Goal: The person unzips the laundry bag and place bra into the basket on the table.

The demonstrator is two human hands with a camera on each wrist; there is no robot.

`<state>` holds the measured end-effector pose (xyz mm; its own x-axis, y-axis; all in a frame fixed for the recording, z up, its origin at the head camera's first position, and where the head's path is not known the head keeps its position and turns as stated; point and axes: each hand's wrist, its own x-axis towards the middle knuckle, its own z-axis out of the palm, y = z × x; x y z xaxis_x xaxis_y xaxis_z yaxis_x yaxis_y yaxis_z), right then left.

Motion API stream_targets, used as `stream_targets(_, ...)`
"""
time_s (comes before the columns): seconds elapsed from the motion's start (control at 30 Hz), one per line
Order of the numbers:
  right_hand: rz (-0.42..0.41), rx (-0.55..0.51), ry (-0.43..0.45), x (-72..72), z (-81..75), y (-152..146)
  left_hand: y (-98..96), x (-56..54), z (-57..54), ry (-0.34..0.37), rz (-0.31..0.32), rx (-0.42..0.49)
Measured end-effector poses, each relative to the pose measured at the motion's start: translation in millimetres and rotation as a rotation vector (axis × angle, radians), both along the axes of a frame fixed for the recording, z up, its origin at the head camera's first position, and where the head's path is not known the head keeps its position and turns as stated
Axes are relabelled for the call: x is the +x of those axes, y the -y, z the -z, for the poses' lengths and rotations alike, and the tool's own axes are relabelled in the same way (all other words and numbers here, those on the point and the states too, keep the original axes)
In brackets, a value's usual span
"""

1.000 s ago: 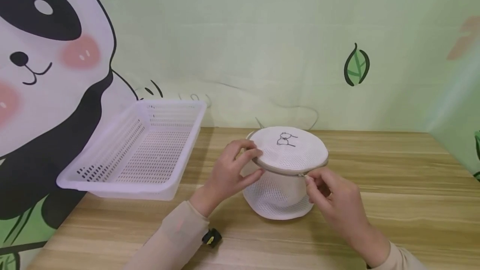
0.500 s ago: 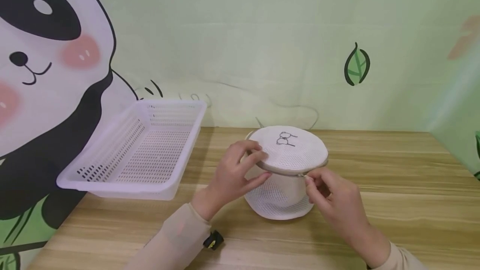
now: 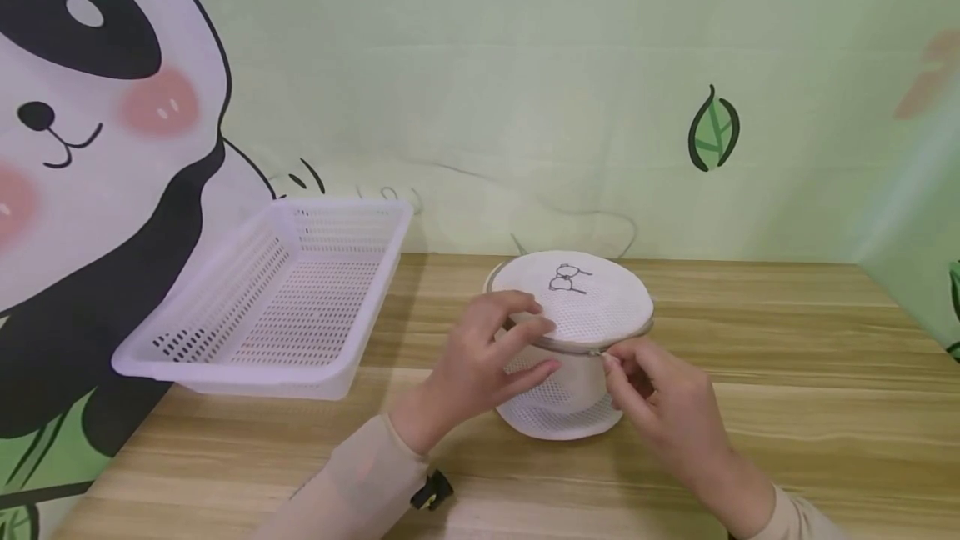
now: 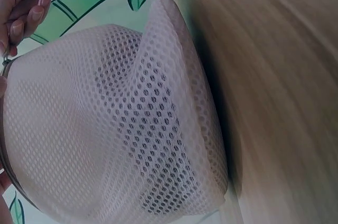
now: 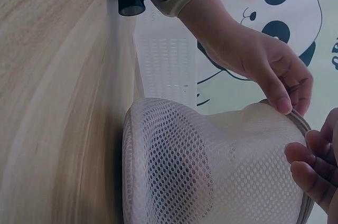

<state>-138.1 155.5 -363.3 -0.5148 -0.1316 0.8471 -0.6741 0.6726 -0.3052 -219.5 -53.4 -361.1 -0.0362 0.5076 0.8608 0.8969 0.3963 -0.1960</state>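
A round white mesh laundry bag (image 3: 592, 315) stands upright on the wooden table, glasses drawn in dark lines on its lid. A grey zip (image 3: 558, 347) runs round the lid's edge. My left hand (image 3: 487, 348) pinches that edge at the near left, fingers over the lid and thumb below; the right wrist view shows the thumb (image 5: 282, 102) right at the rim. Just right of it, my right hand (image 3: 671, 398) pinches the small zip pull (image 3: 598, 353) between thumb and forefinger. In the left wrist view the bag's mesh side (image 4: 153, 113) bulges and folds near its base.
A white perforated plastic basket (image 3: 262, 375) stands on the table (image 3: 810, 407) at the left, with nothing in it. Behind the table rises a pale green wall (image 3: 450, 90) with a painted panda and leaves. A black camera mount (image 3: 432, 490) sits at my left wrist.
My left hand has slid to the right along the lid's edge, closer to the right hand. The bag's top and my right hand with the zip pull have shifted slightly left.
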Motion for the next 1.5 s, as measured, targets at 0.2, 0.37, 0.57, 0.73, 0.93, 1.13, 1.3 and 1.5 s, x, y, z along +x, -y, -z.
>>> stream_targets(0.2, -0.013, -0.003, 0.007, 1.0, -0.2, 1.5, -2.3, 3.4, -0.2, -0.009, 0.002, 0.005)
stream_targets(0.37, -0.043, -0.001, 0.004, 1.6, 0.0, 4.5, -5.0, 6.2, -0.8, -0.029, 0.008, 0.007)
stream_targets(0.57, -0.045, 0.007, -0.007, 3.5, 3.2, 9.6, -9.2, 10.5, 0.1, -0.036, 0.012, -0.005)
stream_targets(0.73, -0.055, 0.007, -0.012, 5.3, 6.1, 13.1, -11.6, 11.7, 2.4, -0.032, 0.012, -0.013)
stream_targets(0.93, -0.06, 0.004, -0.009, 6.2, 6.7, 15.0, -12.8, 10.6, 6.3, -0.043, -0.006, -0.024)
stream_targets(1.13, -0.078, 0.01, 0.009, 6.8, 6.9, 16.0, -12.4, 10.4, 7.0, -0.062, -0.019, -0.014)
stream_targets(1.3, -0.091, 0.004, 0.007, 7.3, 8.5, 16.8, -11.8, 9.9, 7.4, -0.083, -0.016, -0.014)
stream_targets(1.5, -0.105, -0.001, -0.006, 7.0, 10.5, 17.7, -10.9, 9.0, 8.7, -0.083, -0.008, -0.019)
